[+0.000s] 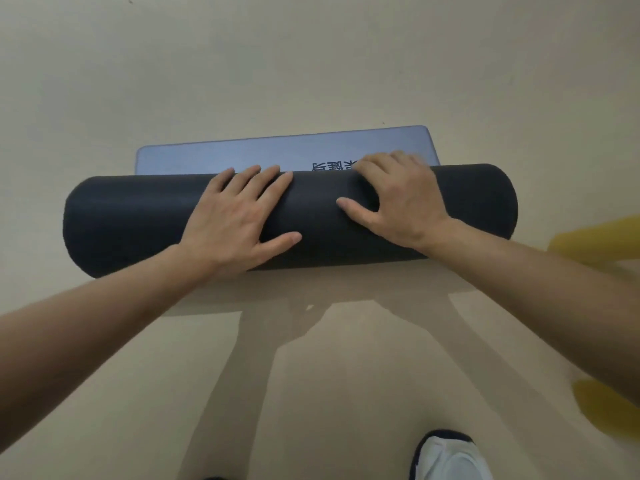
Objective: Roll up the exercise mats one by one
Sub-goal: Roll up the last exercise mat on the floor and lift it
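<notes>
A white shoe with a dark rim [446, 457] stands on the pale floor [311, 375] at the near edge. At the right, a blurred yellow thing [595, 237] cannot be made out. Two bare forearms reach forward from the near corners to the mat [138, 223], which lies across the floor as a thick dark roll.

The left grip [239, 220] lies flat on the middle of the roll, fingers straight and spread, thumb out to the side. The right grip [394, 199] sits just beside it, toward the right. Its fingers are bent over the crest of the roll and its thumb is set apart on the near face, where the foam dents a little.

Beyond the roll a short grey-blue strip of mat [242, 154] is flat on the floor. Printed characters [332, 167] on it are partly hidden behind the roll. This mat looks close to finished.

To finish well, both grips should push forward at the same pace so the roll runs square to the strip's far edge. Steady downward pressure should keep the turns tight. Both sit near the centre, so moving them wider apart would likely help stop one end creeping ahead and coning. The springy foam may loosen if pressure lifts at the last turn.
</notes>
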The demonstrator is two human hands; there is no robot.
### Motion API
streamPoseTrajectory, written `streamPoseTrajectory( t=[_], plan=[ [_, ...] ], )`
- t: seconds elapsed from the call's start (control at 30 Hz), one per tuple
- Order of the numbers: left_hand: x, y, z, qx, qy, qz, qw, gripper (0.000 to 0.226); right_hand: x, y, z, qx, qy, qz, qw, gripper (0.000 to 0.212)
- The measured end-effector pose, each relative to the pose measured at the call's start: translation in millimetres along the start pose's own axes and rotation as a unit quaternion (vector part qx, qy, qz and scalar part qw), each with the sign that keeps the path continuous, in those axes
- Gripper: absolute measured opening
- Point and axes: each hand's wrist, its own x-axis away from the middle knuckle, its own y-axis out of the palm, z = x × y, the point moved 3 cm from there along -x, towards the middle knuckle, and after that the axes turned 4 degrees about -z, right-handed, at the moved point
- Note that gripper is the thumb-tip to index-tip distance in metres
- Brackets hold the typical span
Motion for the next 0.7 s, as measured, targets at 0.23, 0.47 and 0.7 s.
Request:
streamPoseTrajectory(
  t=[0.23,0.47,0.7],
  plan=[
    [-43.9,-13.1,-29.4,0.075,0.007,-0.051,0.996,0.092,32.5,14.2,-5.8,0.09,0.011,-0.06,0.994,0.109],
    [-57.9,-31.6,-36.8,0.019,0.043,0.036,0.998,0.079,1.5,15.3,9.5,0.125,-0.012,-0.158,0.979,0.138],
    [-61.1,-19.7,-25.0,-0.009,0.002,-0.086,0.996,0.149,-27.1,7.8,21.9,0.101,-0.027,-0.222,0.969,0.139]
  ],
)
